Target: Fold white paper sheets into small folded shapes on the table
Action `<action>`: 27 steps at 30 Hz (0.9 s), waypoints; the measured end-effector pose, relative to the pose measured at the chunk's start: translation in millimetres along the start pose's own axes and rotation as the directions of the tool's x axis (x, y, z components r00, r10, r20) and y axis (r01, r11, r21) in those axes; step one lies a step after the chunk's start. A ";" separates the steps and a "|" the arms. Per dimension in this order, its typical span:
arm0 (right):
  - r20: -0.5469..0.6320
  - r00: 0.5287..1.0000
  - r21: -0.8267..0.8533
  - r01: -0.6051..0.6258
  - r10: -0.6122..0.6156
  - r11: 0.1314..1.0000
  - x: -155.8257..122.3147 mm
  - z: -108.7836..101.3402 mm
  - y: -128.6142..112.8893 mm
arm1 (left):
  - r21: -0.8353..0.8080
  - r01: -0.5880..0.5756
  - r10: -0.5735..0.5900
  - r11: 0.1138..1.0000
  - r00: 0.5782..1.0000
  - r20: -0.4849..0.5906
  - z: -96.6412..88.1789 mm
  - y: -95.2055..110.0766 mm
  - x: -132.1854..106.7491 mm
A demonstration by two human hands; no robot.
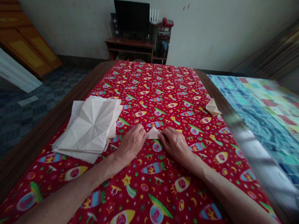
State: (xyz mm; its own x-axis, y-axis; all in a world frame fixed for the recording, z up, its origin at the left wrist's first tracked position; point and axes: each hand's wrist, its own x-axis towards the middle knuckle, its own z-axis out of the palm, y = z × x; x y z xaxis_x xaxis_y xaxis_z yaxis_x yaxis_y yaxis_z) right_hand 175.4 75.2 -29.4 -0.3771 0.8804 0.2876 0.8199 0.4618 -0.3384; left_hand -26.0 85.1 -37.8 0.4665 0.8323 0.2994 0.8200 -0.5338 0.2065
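A small piece of white paper (153, 133), folded into a triangle with its point away from me, lies on the red patterned cloth (149, 174). My left hand (134, 140) pinches its left corner, fingers curled and pressed together. At the opposite corner, my right hand (175, 142) grips the paper the same way. The fingertips partly cover both ends. To the left of my left hand rests a loose stack of creased paper sheets (91, 124); the top one carries fold lines and a printed grid.
Near the table's right edge sits a folded cream paper piece (213, 107). A bed with a checked cover (254, 115) stands along the right side. Beyond the far end is a desk (130, 43) with a monitor (132, 19) and a red telephone (167, 22). A wooden cabinet (28, 40) stands left.
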 end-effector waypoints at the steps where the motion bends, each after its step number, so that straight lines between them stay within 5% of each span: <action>1: 0.003 1.000 -0.015 -0.001 0.001 1.000 0.5 0.0 -0.3 | 0.058 0.009 -0.010 0.998 1.000 0.016 -1.5 1.7 1.1; 7: 0.031 1.000 -0.068 0.006 -0.004 0.998 2.5 -1.4 -1.2 | 0.220 -0.019 0.008 0.975 0.999 0.050 -7.9 5.6 5.9; 14: 0.065 0.998 -0.100 -0.018 0.025 0.995 5.9 -5.4 -2.9 | 0.122 0.004 -0.004 0.992 1.000 -0.002 -7.0 0.3 4.3; 18: 0.072 0.997 -0.115 -0.006 0.014 0.993 5.9 -5.4 -2.2 | 0.037 -0.214 0.216 0.976 0.970 -0.110 -9.9 3.7 -3.1; 21: 0.047 0.999 -0.133 -0.012 0.019 0.991 5.1 -3.4 -1.2 | 0.028 -0.361 0.362 0.932 0.932 -0.011 -10.4 10.8 -12.7; 27: 0.005 1.000 -0.147 -0.015 0.016 0.989 2.8 1.2 -0.6 | 0.011 -0.291 0.284 0.957 0.942 0.181 -6.7 16.3 -23.7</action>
State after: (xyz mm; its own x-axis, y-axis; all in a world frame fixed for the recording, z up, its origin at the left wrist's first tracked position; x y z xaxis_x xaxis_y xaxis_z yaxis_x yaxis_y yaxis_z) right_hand 173.4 77.5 -29.5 -0.3659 0.8884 0.2773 0.8800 0.4272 -0.2074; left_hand -25.9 55.7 -35.3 0.7322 0.6590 0.1719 0.6524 -0.7512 0.1006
